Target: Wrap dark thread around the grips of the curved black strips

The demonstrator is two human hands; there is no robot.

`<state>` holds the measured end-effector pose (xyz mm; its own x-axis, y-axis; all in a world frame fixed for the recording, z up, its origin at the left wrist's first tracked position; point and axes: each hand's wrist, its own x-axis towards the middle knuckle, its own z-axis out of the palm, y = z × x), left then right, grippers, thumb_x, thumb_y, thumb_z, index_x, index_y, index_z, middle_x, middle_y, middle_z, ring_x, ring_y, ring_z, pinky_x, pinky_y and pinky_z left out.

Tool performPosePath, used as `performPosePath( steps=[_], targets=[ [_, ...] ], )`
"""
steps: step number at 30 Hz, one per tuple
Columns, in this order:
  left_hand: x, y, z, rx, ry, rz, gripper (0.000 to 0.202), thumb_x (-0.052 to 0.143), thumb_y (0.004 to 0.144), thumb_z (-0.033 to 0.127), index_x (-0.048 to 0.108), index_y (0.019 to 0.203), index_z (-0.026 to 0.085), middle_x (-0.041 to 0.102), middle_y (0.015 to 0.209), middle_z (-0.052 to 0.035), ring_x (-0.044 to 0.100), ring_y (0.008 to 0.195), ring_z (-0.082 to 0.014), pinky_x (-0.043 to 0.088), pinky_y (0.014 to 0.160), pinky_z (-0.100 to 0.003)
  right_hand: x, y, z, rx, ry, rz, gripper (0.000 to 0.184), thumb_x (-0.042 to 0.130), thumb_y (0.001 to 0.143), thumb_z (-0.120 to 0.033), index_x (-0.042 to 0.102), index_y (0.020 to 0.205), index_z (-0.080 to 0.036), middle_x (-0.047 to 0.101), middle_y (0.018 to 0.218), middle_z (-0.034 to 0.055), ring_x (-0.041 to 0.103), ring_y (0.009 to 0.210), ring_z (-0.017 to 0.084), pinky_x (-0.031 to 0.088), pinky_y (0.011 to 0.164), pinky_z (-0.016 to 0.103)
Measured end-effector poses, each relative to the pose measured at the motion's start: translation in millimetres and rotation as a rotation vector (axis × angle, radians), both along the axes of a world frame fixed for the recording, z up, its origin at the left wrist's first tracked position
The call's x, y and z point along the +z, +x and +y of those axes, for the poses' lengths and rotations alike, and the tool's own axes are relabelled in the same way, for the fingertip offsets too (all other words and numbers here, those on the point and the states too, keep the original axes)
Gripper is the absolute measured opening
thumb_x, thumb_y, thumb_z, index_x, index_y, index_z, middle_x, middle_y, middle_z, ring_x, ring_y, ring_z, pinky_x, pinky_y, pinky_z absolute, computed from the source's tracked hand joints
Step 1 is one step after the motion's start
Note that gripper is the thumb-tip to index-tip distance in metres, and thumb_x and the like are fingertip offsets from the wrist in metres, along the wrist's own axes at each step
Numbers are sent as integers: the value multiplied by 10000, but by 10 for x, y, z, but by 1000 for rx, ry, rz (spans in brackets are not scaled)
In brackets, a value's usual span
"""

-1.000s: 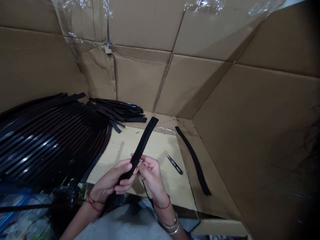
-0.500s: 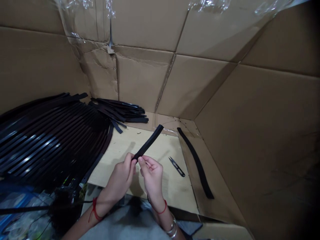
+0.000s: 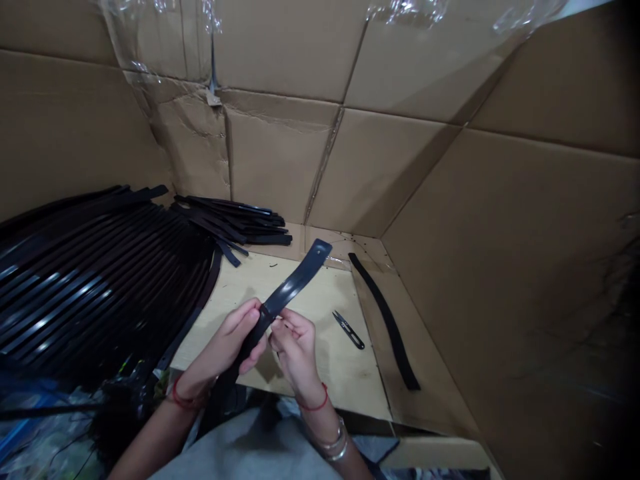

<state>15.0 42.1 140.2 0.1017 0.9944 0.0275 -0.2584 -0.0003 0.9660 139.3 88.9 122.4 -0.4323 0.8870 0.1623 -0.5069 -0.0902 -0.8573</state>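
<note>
My left hand point(image 3: 227, 347) is wrapped round a long black strap point(image 3: 295, 283) that rises from my fingers toward the back of the table, its glossy face up and a small hole near its far end. My right hand point(image 3: 295, 347) sits just right of it, fingertips pinched against the strap's edge near my left thumb. The strap's lower part runs down behind my left hand and is hidden there.
A big heap of black straps point(image 3: 95, 280) fills the left side, with a smaller bundle point(image 3: 235, 223) behind it. Small thread snips point(image 3: 349, 330) lie on the pale board point(image 3: 320, 367). One loose strap point(image 3: 385, 320) lies at the right. Cardboard walls point(image 3: 500, 253) enclose the space.
The strap has turned in my hands: flat face up a second ago, on edge half a second ago, now flat and glossy side up again. Both hands stayed in place.
</note>
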Motion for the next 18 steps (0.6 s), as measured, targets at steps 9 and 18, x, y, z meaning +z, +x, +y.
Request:
performPosePath(
  steps=[9,18],
  targets=[
    [-178,62,121,27,-23,54,490,435,908,610,517,921,127,528,632,7,475,526,-74,357,486,-171,257,9,58,-54,97,-247,412,753,782,-428,687,976,-70,555,545,8,480,419,112,394,398,196],
    [-108,133,-17,41,-220,-113,574,482,805,724,448,820,151,324,572,73,243,445,-36,167,413,-168,293,47,13,-120,69,-294,309,750,767,-341,676,902,-73,623,631,42,524,532,114,392,492,197]
  ],
)
